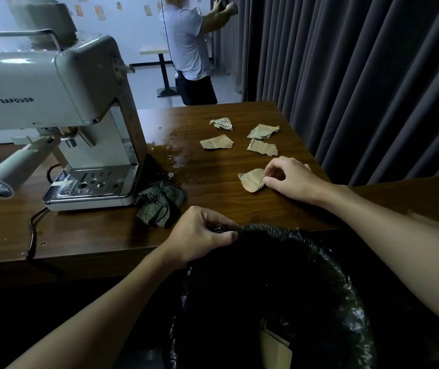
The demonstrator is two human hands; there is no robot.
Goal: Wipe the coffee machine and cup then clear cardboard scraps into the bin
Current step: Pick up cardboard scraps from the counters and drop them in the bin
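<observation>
Nearby, on the wooden table (93, 235), a white coffee machine (61, 102) stands at the left, its portafilter handle (13, 169) jutting toward the near left. A crumpled dark cloth (159, 203) lies against the machine's front right corner, between the machine and the left hand (199, 235). A wet patch (170, 153) glistens between the machine and the cardboard. A grey curtain (359, 75) hangs beside the table's right edge, and another person (189, 49) stands farther back.

A bin (343, 272) lined with a black bag sits just below the table's near edge. The left hand grips its rim, fingers curled round the bag's fold. The right hand (290, 179) pinches the nearest scrap (251, 179) between thumb and forefinger at its right edge. That scrap lies flat near the table's right side, its long axis roughly left to right, its pointed corner toward the machine. Four other scraps (216, 142) lie flat farther back, apart from one another.
</observation>
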